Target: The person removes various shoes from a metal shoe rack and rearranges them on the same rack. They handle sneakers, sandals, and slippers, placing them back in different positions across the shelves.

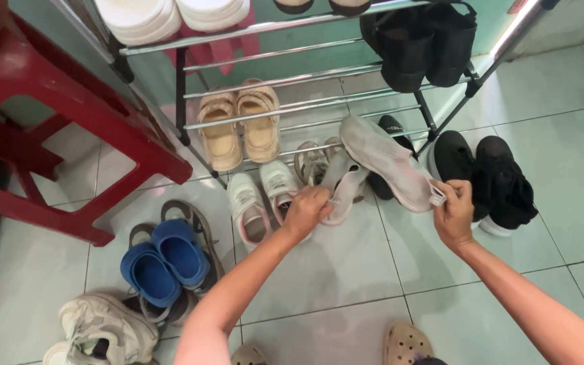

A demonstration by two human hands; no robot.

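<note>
Overhead, tan sandals [241, 128] sit on the shoe rack [319, 101] shelf.

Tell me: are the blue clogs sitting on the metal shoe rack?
No. The blue clogs lie on the tiled floor beside the red stool, left of the metal shoe rack.

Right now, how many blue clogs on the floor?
2: a pair of blue clogs side by side on the tiles at lower left, lying on dark sandals, left of the left hand. None hidden that I can see.
</note>
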